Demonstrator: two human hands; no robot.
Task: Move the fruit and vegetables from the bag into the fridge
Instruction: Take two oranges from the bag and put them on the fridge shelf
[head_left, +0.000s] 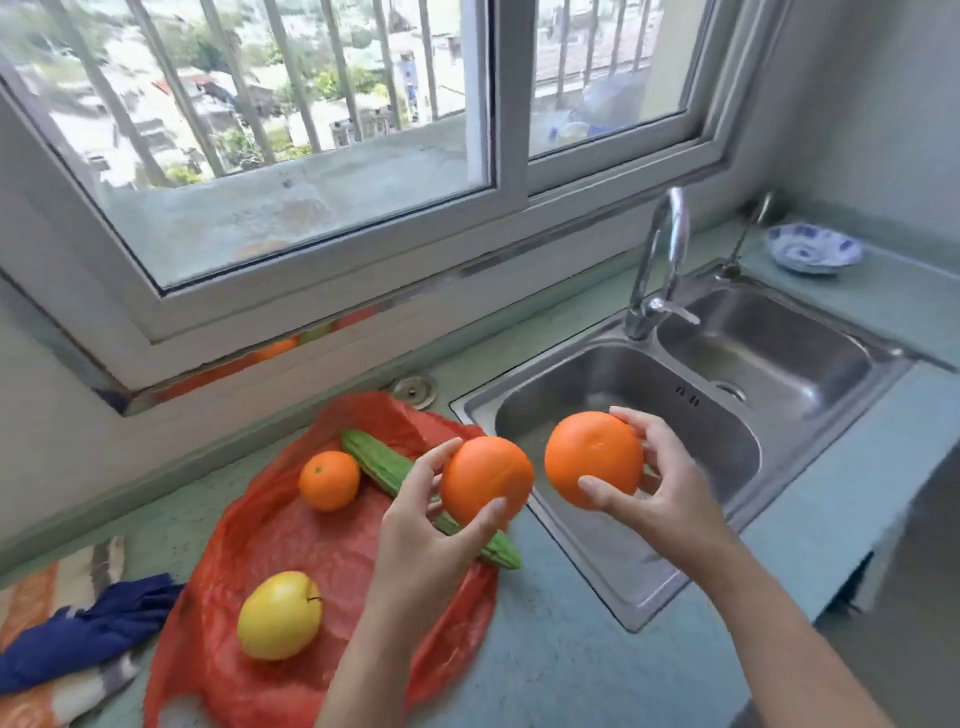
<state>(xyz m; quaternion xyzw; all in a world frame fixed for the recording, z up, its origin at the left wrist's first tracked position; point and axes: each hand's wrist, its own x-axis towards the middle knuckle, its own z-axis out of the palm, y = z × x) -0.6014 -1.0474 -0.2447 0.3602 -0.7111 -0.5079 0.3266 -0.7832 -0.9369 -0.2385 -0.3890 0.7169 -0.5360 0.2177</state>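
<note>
Orange fruit in each hand; left hand fingers clamped round left orange above edge of red bag; right hand fingers clamped round right orange over sink; small orange, green gourd, yellow apple lie on bag, spread flat on tabletop

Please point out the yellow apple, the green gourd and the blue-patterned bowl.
round yellow apple (279, 616): head view, middle of skin.
long green gourd (379, 465): head view, upper half.
blue-patterned white bowl (815, 249): head view, inner wall.
</note>
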